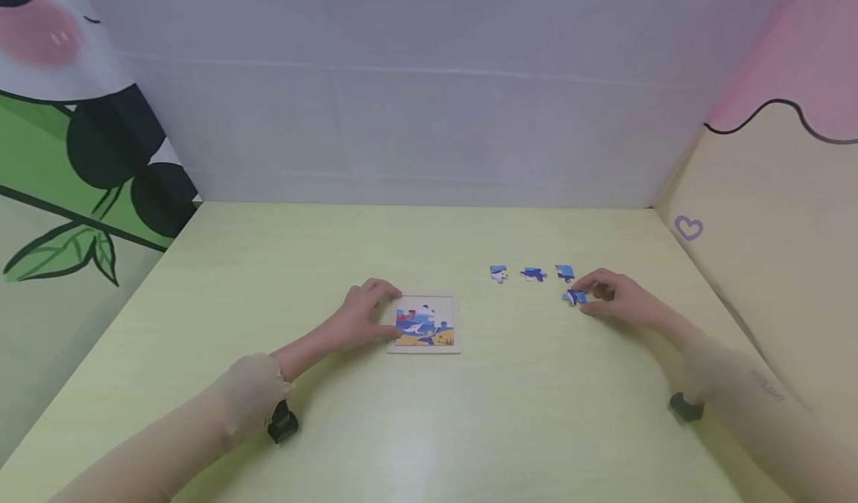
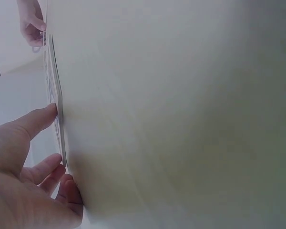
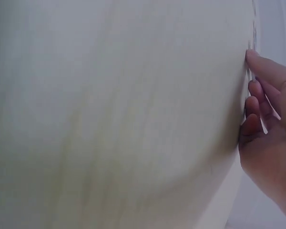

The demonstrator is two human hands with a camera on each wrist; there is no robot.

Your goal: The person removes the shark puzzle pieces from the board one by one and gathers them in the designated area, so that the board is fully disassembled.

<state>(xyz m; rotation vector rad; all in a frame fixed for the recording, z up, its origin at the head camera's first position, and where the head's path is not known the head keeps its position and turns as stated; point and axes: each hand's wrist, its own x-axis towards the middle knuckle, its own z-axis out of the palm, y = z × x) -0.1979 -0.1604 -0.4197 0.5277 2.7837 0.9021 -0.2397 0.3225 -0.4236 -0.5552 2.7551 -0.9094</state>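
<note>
A square jigsaw puzzle board (image 1: pixel 457 324) with a pale frame lies on the table, partly filled with a sea picture; its upper part shows bare backing. My left hand (image 1: pixel 365 313) holds its left side, index finger by the upper corner and thumb lower down over the edge. In the left wrist view the board (image 2: pixel 56 81) appears edge-on against that hand (image 2: pixel 19 157). To the right, my right hand (image 1: pixel 617 296) pinches a blue-and-white jigsaw piece (image 1: pixel 573 297) between thumb and index finger, low over the table. In the right wrist view this hand (image 3: pixel 271 109) mostly hides the piece.
Three loose jigsaw pieces lie in a row behind the right hand's piece: a white-and-blue one (image 1: pixel 498 273), a dark blue one (image 1: pixel 533 274) and a blue one (image 1: pixel 564 272). A pale wall (image 1: pixel 429 130) rises at the table's (image 1: pixel 322 242) far edge, with printed panels at both sides.
</note>
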